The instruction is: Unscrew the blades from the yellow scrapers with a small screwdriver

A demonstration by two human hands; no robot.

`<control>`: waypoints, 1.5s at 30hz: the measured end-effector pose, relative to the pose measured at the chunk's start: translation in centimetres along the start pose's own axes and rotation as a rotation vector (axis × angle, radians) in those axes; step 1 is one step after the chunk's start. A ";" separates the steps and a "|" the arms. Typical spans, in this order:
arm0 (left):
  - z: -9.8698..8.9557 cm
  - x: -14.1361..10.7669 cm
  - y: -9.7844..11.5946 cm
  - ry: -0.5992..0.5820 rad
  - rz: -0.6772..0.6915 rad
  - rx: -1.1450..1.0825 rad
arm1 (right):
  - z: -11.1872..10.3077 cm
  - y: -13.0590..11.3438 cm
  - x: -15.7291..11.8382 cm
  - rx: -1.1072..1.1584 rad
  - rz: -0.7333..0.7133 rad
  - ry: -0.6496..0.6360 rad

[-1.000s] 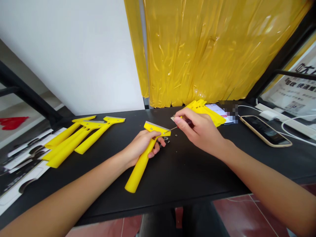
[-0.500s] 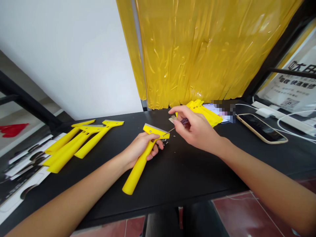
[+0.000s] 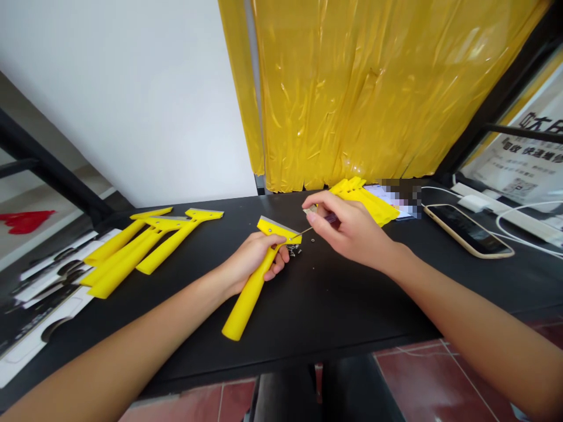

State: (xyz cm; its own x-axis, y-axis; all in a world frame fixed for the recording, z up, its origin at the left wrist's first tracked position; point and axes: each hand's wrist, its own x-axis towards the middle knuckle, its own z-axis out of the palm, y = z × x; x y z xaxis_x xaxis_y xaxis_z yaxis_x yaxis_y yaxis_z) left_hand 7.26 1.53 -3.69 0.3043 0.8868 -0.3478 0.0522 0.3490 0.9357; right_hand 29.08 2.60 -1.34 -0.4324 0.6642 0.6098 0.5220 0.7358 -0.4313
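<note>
My left hand is closed around the neck of a yellow scraper, its thumb pressed on the head below the metal blade edge. The handle slants down toward the table's front. In my right hand a thin screwdriver is pinched, its tip at the right-hand screw of the scraper head. A small pale piece shows at those same fingertips; its kind I cannot make out. Several small screws and nuts lie on the black table just behind my left fingers.
Several yellow scrapers lie at left, partly over white-and-black flat packages. More yellow scraper parts are piled behind my right hand, beside a blurred sheet or screen. A phone and white cables occupy the right.
The camera view has shifted slightly. Both hands keep their holds, and the screwdriver tip stays at the same screw; my right fingers have curled a little around the handle.
</note>
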 end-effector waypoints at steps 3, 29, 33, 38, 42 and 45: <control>0.0 0.0 0.0 -0.003 0.005 0.003 | 0.0 0.1 0.1 -0.021 0.028 0.019; -0.1 -0.1 -0.1 -0.008 0.019 -0.038 | 0.2 -0.2 -0.2 -0.241 0.002 0.039; -0.1 -0.1 -0.1 -0.029 0.004 -0.016 | 0.2 -0.2 -0.2 -0.149 -0.045 0.041; 0.0 -0.1 -0.1 -0.009 0.028 -0.032 | 0.4 -0.2 -0.4 -0.263 -0.113 0.062; -0.2 0.0 -0.2 -0.018 0.022 -0.061 | 0.3 -0.3 -0.5 -0.176 -0.070 0.026; -0.2 0.1 -0.2 -0.025 0.012 -0.051 | 0.3 -0.5 -0.5 -0.207 -0.112 0.038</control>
State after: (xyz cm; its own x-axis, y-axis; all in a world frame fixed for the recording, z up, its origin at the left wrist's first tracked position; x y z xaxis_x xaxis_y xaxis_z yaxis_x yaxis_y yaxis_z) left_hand 7.05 1.57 -3.94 0.3283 0.8835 -0.3342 0.0000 0.3538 0.9353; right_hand 28.86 1.97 -1.61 -0.4702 0.5719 0.6722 0.6135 0.7593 -0.2169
